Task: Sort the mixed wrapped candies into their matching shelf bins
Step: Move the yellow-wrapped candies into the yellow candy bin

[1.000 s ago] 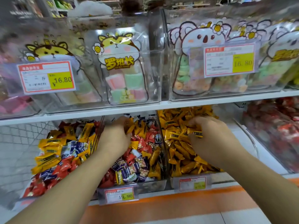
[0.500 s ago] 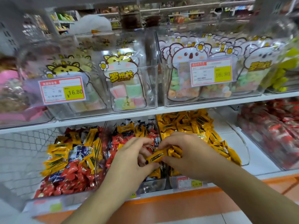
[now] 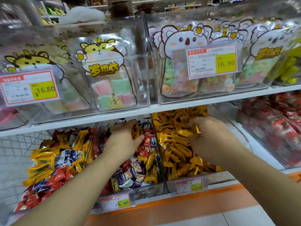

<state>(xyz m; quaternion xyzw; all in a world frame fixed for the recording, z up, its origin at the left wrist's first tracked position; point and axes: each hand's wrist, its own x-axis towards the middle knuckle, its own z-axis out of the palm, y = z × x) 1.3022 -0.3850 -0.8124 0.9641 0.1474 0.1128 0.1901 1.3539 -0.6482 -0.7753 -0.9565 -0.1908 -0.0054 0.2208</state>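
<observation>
On the lower shelf, the middle clear bin (image 3: pixel 151 189) holds mixed red, purple and yellow wrapped candies. My left hand (image 3: pixel 122 141) reaches into it palm down, with a yellow candy (image 3: pixel 136 131) pinched between thumb and fingers. To its right, the yellow candy bin (image 3: pixel 218 176) is filled with matching yellow wrappers. My right hand (image 3: pixel 211 139) hovers low over that pile, fingers curled round a yellow candy (image 3: pixel 196 130). A third bin at the left (image 3: pixel 40 162) also holds mixed yellow, red and purple candies.
A bin of red wrapped candies (image 3: pixel 275 128) stands at the far right. Clear bins of bagged soft sweets with price tags (image 3: pixel 211 61) fill the upper shelf (image 3: pixel 114 114) just above my hands. An orange shelf edge (image 3: pixel 179 207) runs along the front.
Half a second ago both hands met over the bin divider, passing a yellow candy. They have since parted: the left went back into the mixed bin, the right moved over the yellow bin.
</observation>
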